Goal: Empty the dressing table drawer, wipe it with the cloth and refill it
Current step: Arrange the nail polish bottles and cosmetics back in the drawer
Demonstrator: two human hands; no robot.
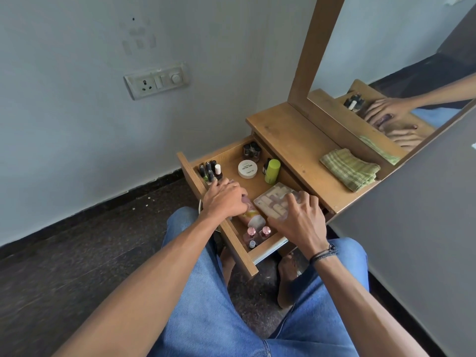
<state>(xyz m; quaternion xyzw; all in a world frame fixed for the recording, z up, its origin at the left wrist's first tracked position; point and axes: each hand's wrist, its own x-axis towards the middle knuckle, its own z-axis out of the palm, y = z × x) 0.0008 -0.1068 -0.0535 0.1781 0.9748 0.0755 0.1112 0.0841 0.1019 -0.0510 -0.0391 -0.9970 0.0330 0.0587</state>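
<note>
Drawer [233,161] is pulled fully out of the dressing table [291,135] and still loaded.

Right hand [301,217]: fingers spread and curled over a clear box [273,199] of pale nail tips, fingertips on its lid and edges, so it has hold of the box. Box sits tilted at the drawer's inner edge, next to the table body.

Left hand [224,199]: back of hand to the camera, fingers bent down onto the upper end of a pink tube [253,219] that lies along the drawer floor. The fingers are hidden, so I can't tell if they actually close round it.

Rest of the drawer:
- cluster of nail polish bottles [210,171] upright in the far corner by the front panel, just beside the left hand
- small dark jars [252,149] in the far inner corner
- white round jar [247,169] mid-floor, green cylinder [272,171] upright just beside it
- pink-capped bottles [257,233] in the near corner, past the tube's white cap

Cloth [350,168] — green-striped, folded — lies on the table top at its right end, against the base of the mirror [386,60], well apart from both hands.

Switch plate [157,79] on the wall to the left.
</note>
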